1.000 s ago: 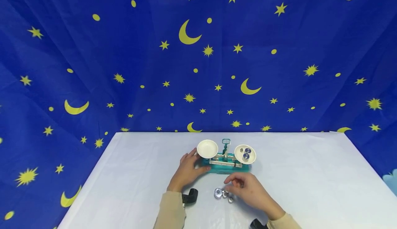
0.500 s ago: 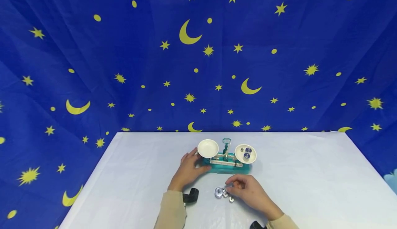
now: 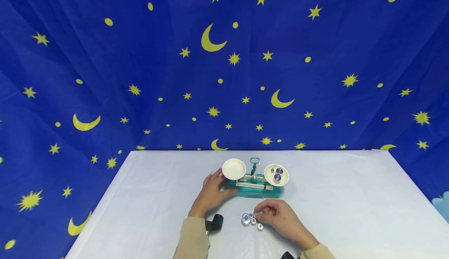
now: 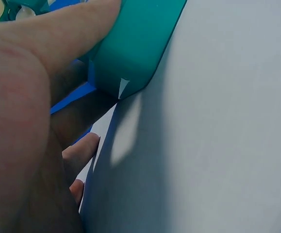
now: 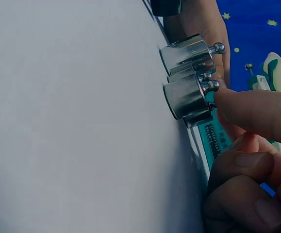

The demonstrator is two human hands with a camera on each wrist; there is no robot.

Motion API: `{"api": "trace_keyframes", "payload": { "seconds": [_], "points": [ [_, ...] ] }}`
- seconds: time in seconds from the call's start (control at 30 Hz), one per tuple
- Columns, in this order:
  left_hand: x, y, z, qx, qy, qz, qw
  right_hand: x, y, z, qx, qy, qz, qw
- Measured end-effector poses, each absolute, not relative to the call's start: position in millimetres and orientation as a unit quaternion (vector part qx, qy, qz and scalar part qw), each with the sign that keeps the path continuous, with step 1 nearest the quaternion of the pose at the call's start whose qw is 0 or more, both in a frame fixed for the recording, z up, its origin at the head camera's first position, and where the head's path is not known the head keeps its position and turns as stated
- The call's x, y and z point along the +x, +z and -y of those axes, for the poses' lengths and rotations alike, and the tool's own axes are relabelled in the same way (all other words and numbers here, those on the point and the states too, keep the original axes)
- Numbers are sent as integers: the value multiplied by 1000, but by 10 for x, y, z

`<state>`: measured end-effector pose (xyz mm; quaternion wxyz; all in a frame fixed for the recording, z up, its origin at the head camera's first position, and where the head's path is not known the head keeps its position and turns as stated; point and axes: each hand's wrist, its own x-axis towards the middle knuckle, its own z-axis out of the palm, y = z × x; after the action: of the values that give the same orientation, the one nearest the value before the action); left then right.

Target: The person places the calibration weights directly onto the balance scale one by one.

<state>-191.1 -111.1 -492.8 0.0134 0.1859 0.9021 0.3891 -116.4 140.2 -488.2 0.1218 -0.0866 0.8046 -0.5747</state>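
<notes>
A teal balance scale point(image 3: 257, 192) with two white pans stands on the table. At its left end my left hand point(image 3: 209, 197) grips the base, thumb along the front and fingers behind. The right pan point(image 3: 270, 180) bears two larger shiny weights and a small one; it sits a little lower in the head view than the left pan point(image 3: 234, 169). In front of the scale, several silver knobbed weights point(image 3: 246, 219) stand close together. Fingers curled, my right hand point(image 3: 280, 217) has thumb and index fingertips right at a weight's knob point(image 5: 211, 105); I cannot tell whether they pinch it.
One small weight point(image 3: 260, 226) stands slightly apart, nearer the front. White cloth point(image 3: 350, 212) covers the table. Behind it hangs a blue curtain point(image 3: 158, 56) with yellow moons and stars. A black wrist mount point(image 3: 214, 222) juts from the left wrist near the table.
My right hand has come slightly down and toward the front, at the weights. My left hand and the scale keep their places, apart from a slight camera shift.
</notes>
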Motion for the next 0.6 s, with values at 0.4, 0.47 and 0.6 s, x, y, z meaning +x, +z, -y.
{"api": "trace_keyframes", "payload": {
  "seconds": [0.4, 0.47, 0.6],
  "points": [
    [-1910, -4954, 1086, 178, 395, -901, 21, -1143, -4923, -1448, -93, -565, -809, 131],
    [-1914, -4957, 1094, 178, 394, -902, 18, -1150, -4918, -1445, -100, -566, -807, 132],
    [-1926, -4954, 1110, 178, 392, -903, 14, -1166, -4901, -1438, -113, -563, -808, 132]
  ]
}}
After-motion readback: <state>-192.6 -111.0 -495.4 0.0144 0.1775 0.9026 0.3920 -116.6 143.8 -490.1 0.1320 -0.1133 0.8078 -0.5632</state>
